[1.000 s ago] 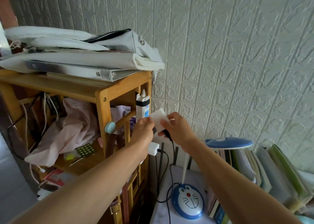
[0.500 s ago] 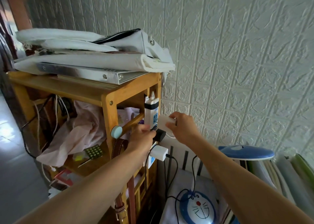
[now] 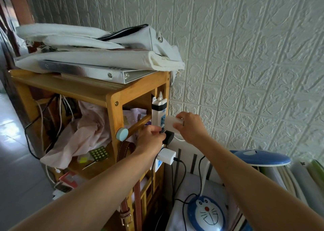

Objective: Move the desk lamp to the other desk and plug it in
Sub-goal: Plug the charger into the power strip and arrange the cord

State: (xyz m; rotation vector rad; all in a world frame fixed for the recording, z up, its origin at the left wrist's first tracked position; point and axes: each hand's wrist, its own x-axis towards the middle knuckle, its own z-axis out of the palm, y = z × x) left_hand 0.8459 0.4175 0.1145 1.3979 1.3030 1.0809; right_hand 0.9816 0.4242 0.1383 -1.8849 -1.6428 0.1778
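Note:
The blue and white desk lamp stands at the lower right, with a cartoon-cat base and a flat blue head. Its black cord runs up towards a white power strip fixed upright on the wooden shelf. My left hand grips a black plug pressed against the strip. My right hand holds a white adapter block just above it, also at the strip. A second white charger sits plugged in lower down.
White bags and a grey binder are stacked on the shelf's top. Pink cloth, cables and a brown belt fill and hang from the shelf. Books and folders stand at the right against the embossed white wall.
The view has closed in on the shelf. My left hand took hold of the black plug and pushed it to the strip, while my right hand stayed on the white adapter.

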